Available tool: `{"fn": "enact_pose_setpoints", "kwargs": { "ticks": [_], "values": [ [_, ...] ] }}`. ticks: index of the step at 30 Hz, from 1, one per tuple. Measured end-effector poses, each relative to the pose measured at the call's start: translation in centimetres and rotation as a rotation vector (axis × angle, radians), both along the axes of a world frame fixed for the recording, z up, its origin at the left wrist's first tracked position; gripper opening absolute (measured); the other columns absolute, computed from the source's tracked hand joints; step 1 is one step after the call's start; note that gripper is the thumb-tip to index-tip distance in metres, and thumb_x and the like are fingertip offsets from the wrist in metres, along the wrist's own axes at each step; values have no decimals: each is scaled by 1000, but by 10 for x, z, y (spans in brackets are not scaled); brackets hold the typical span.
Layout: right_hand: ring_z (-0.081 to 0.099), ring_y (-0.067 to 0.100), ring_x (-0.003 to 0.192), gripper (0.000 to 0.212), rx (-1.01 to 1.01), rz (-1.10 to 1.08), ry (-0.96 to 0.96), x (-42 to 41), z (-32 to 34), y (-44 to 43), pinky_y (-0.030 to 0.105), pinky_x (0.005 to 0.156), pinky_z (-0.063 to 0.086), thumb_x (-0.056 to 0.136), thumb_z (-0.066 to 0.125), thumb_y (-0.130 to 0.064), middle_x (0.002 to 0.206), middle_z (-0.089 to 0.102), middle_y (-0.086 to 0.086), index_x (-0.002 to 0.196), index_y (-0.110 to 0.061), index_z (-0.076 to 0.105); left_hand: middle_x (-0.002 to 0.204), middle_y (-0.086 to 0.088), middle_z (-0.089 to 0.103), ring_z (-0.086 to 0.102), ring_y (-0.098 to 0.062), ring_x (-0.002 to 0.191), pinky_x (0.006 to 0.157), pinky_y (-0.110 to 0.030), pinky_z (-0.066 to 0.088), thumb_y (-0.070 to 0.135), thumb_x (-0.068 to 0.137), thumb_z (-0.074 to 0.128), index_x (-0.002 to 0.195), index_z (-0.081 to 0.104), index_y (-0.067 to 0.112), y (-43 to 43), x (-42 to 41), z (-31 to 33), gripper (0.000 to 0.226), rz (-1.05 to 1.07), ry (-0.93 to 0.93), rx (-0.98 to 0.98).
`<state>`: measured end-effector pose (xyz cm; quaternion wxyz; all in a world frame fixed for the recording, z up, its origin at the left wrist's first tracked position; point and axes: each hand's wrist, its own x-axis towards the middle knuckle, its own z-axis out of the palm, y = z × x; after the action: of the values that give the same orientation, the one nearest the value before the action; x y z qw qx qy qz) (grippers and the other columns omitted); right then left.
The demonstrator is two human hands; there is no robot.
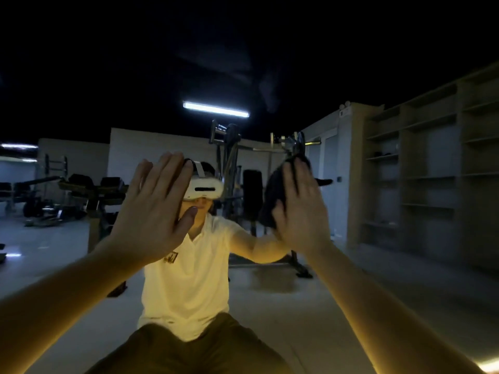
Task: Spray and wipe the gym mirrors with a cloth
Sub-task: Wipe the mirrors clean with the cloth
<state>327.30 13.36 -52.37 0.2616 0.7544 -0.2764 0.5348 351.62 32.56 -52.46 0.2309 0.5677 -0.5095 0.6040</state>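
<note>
**Two hands up on the mirror, cloth under the R one**

Both forearms reach fwd from the bottom corners, bare, lit warm yellow. L hand (154, 211) is raised palm-out, fingers straight and a little spread, thumb out to the side; it grips nothing. Whether the palm touches the glass I can't tell. R hand (301, 211) is up at the same height, fingers straight and close together, pressing a dark cloth (271, 195) flat against the mirror (270, 85). The cloth is bunched under the fingers and palm and sticks out past the thumb side and above the fingertips. Not clenched, just pushed flat.

The mirror fills the view. Faint smeary streaks show on the glass high up, centre-right.

In the reflection: a person low to the floor (297, 306), w/ a white headset (205, 187), a white shirt (189, 279) and brown trousers (189, 352), arms out to meet the hands. Behind, a weight machine (229, 157) stands mid-room; benches (91, 184) sit off to the left. Tall open shelves (432, 171) run along the right wall, mostly dim. A tube light (216, 109) glows overhead; the rest of the top is black.
</note>
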Motion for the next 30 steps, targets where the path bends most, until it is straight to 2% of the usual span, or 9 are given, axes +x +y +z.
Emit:
{"fn": "enact_pose_setpoints", "kwargs": {
  "ticks": [3, 7, 10, 15, 18, 20, 24, 27, 30],
  "values": [
    [22, 38, 153, 73, 202, -95, -247, -24, 27, -15, 54, 122, 31, 97, 23, -35, 168, 17, 22, 163, -5, 15, 167, -27, 27, 24, -41, 157, 127, -62, 16, 56, 104, 31, 160, 32, -1, -5, 4, 13, 80, 3, 13, -15],
    [16, 41, 155, 77, 252, -53, -388, 16, 46, 10, 54, 127, 16, 92, 18, -35, 168, 16, 26, 163, -2, 15, 169, -25, 22, 20, -40, 159, 124, -66, 19, 64, 101, 32, 162, 27, -2, -11, 5, 13, 89, 44, 37, 6],
    [8, 36, 158, 75, 68, 9, -238, 67, 39, 44, 52, 129, 9, 95, 24, -35, 170, 11, 22, 164, -6, 13, 172, -22, 15, 12, -36, 161, 126, -64, 17, 66, 102, 30, 164, 21, 0, -13, 9, 11, 91, 58, 44, 23],
    [-1, 27, 160, 73, -190, 123, 203, 103, 33, 76, 48, 130, 5, 99, 39, -35, 172, 8, 16, 164, -11, 17, 173, -20, 12, 11, -33, 162, 127, -61, 18, 68, 104, 23, 164, 21, 3, -5, 13, 13, 89, 91, 21, 72],
    [0, 25, 159, 73, -234, 72, 254, 78, 41, 60, 43, 130, 0, 101, 43, -36, 172, 9, 14, 164, -12, 16, 173, -21, 12, 10, -34, 162, 126, -61, 18, 69, 102, 24, 164, 20, 2, -2, 11, 15, 91, 109, 20, 97],
    [1, 26, 159, 73, -162, 33, 169, 54, 44, 40, 46, 129, 6, 101, 40, -38, 172, 9, 13, 165, -13, 13, 172, -22, 16, 13, -36, 161, 126, -63, 19, 69, 102, 26, 164, 22, 1, -2, 10, 15, 92, 102, 23, 97],
    [15, 35, 157, 76, 126, -89, -204, -3, 59, -2, 53, 125, 26, 97, 18, -43, 170, 13, 18, 164, -10, 10, 167, -23, 29, 24, -37, 158, 125, -62, 21, 64, 100, 35, 160, 34, 2, 0, 4, 19, 86, 71, 53, 64],
    [16, 42, 155, 78, 307, -119, -413, -11, 80, -11, 54, 125, 19, 95, 17, -39, 167, 14, 27, 163, -1, 12, 162, -23, 37, 30, -39, 154, 126, -61, 20, 56, 97, 43, 155, 43, 2, 1, 0, 28, 79, 49, 39, 19],
    [13, 41, 156, 81, 247, -65, -417, 19, 98, 5, 53, 127, 12, 93, 10, -41, 168, 12, 27, 163, -1, 11, 164, -23, 34, 28, -38, 155, 126, -59, 19, 56, 96, 43, 158, 37, 1, -2, -3, 40, 83, 34, 48, -24]
  ]
}}
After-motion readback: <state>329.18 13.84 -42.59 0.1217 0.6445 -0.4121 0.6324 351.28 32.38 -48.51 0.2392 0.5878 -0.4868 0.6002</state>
